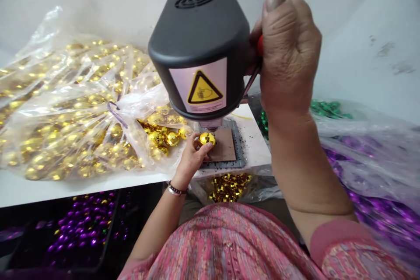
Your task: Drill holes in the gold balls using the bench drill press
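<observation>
My left hand [194, 153] pinches a shiny gold faceted ball [207, 139] between thumb and fingers. The ball is over the brown plate [225, 145] at the base of a dark grey hand press [200, 30]. High on the right, my right hand [288, 48] is wrapped round the press lever [252, 79], whose red part [260, 46] shows beside the fingers. The press head bears a yellow warning label [205, 88] and hides most of the column behind it. Just left of my left hand, several loose gold balls [164, 137] lie at a bag's mouth.
A big clear bag of gold balls [75, 109] covers the left of the white table [29, 192]. Below the front edge are a bag of gold pieces [229, 186] and a black bin with purple balls [85, 223]. Bags of purple [383, 210] and green pieces [331, 108] lie right.
</observation>
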{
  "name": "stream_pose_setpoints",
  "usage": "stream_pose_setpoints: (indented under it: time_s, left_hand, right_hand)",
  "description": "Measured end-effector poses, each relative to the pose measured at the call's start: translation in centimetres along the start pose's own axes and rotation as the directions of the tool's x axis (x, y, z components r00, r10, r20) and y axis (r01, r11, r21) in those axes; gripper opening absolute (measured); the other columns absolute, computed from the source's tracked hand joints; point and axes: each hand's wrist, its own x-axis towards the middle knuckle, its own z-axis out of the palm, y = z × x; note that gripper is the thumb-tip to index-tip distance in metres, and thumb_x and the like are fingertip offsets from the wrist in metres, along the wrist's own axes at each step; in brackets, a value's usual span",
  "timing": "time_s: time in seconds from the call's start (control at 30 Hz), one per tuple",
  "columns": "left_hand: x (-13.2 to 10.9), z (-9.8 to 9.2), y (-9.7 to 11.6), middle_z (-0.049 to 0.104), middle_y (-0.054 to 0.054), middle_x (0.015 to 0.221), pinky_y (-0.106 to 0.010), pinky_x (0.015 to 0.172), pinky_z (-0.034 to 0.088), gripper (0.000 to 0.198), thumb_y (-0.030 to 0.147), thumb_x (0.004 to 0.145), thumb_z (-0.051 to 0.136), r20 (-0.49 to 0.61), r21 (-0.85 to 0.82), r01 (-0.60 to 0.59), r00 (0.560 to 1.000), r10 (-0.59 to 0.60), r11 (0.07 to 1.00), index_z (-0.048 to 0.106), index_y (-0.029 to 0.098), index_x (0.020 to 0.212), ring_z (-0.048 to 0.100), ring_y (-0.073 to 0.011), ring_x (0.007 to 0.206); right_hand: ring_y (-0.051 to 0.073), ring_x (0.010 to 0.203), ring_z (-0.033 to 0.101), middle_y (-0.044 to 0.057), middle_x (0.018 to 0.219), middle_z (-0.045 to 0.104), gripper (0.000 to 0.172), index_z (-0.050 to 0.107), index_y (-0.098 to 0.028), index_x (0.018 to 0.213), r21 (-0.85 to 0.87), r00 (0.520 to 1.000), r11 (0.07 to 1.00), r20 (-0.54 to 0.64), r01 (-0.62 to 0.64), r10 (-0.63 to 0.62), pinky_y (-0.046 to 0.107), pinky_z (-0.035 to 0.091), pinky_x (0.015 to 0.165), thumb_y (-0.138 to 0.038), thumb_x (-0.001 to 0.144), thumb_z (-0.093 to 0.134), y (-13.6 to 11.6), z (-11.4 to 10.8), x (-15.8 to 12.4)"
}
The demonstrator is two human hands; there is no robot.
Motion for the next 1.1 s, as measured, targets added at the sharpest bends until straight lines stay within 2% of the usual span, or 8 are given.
stream_pose_setpoints:
  time_s: [0.17,0.27,0.4,0.6,0.73,0.87,0.97,1.1]
  left_hand:
    - [0.4,0.2,0.1,0.068,-0.003,0.098,-0.022,0.063,0.048,0.048,0.039,0.078,0.076,-0.011,0.246,-0.121,0.992,0.128,0.962,0.057,0.019,0.118,0.063,-0.0124,0.075]
    - [0.5,0.4,0.5,0.071,-0.004,0.100,-0.025,0.074,0.051,0.038,0.033,0.082,0.073,0.036,0.432,-0.215,0.974,0.222,0.876,0.063,0.018,0.116,0.064,-0.0154,0.085]
    - [1.0,0.8,0.5,0.073,-0.004,0.103,-0.028,0.079,0.051,0.041,0.030,0.080,0.075,0.126,0.557,-0.296,0.954,0.273,0.776,0.067,0.019,0.119,0.066,-0.0177,0.088]
    - [1.5,1.1,0.1,0.075,-0.003,0.106,-0.030,0.084,0.052,0.050,0.031,0.078,0.077,0.182,0.522,-0.300,0.954,0.239,0.798,0.066,0.021,0.126,0.068,-0.0193,0.090]
    - [1.4,1.2,0.0,0.076,-0.003,0.105,-0.031,0.084,0.053,0.050,0.033,0.076,0.079,0.171,0.464,-0.267,0.963,0.210,0.845,0.068,0.023,0.124,0.069,-0.0212,0.091]
    - [1.5,1.2,-0.2,0.076,-0.003,0.105,-0.030,0.079,0.051,0.050,0.031,0.075,0.079,0.163,0.473,-0.261,0.964,0.208,0.841,0.069,0.025,0.124,0.069,-0.0220,0.090]
    - [1.5,1.2,-0.3,0.076,-0.003,0.101,-0.029,0.074,0.049,0.050,0.032,0.077,0.078,0.168,0.478,-0.255,0.966,0.198,0.840,0.069,0.025,0.125,0.068,-0.0216,0.087]
    - [1.4,1.2,-0.2,0.076,-0.002,0.106,-0.029,0.077,0.050,0.055,0.034,0.078,0.078,0.179,0.471,-0.259,0.964,0.197,0.843,0.066,0.026,0.131,0.069,-0.0223,0.092]
  right_hand:
    - [0.002,0.065,0.036,-0.005,0.067,0.029,0.031,0.042,-0.016,0.074,0.015,0.999,1.000,0.033,-0.004,0.004,0.015,0.038,0.062,-0.034,0.099,0.047,-0.1,-0.2,-0.2]
    - [0.002,0.066,0.037,-0.004,0.068,0.030,0.031,0.042,-0.017,0.075,0.017,0.999,1.000,0.047,-0.006,0.005,0.014,0.039,0.062,-0.035,0.099,0.046,-0.1,-0.2,-0.3]
    - [0.002,0.066,0.038,-0.004,0.069,0.031,0.030,0.040,-0.018,0.075,-0.004,0.999,1.000,0.042,-0.019,0.019,0.014,0.038,0.061,-0.034,0.099,0.044,-0.4,-0.2,-0.5]
    - [0.002,0.060,0.041,-0.005,0.065,0.031,0.030,0.041,-0.018,0.074,0.020,0.996,0.998,0.055,-0.066,0.065,0.014,0.036,0.055,-0.033,0.099,0.044,-0.8,-0.2,-0.5]
    - [0.002,0.050,0.041,-0.007,0.059,0.041,0.029,0.045,-0.018,0.075,0.067,0.997,0.998,0.072,-0.008,0.003,0.016,0.034,0.047,-0.034,0.099,0.045,-1.3,-0.5,-1.3]
    - [0.004,0.058,0.053,-0.006,0.064,0.050,0.026,0.051,-0.019,0.075,0.079,0.994,0.997,0.106,0.020,-0.028,0.020,0.040,0.055,-0.030,0.098,0.049,-2.2,-1.8,-3.7]
    - [0.007,0.060,0.056,-0.005,0.059,0.051,0.031,0.053,-0.019,0.069,0.051,0.993,0.999,0.116,0.017,-0.022,0.025,0.040,0.058,-0.038,0.094,0.058,-2.7,-3.1,-5.8]
    - [0.007,0.061,0.055,-0.004,0.058,0.051,0.038,0.055,-0.018,0.065,-0.023,0.985,1.000,0.174,0.012,-0.008,0.027,0.043,0.061,-0.042,0.095,0.056,-2.4,-4.2,-7.7]
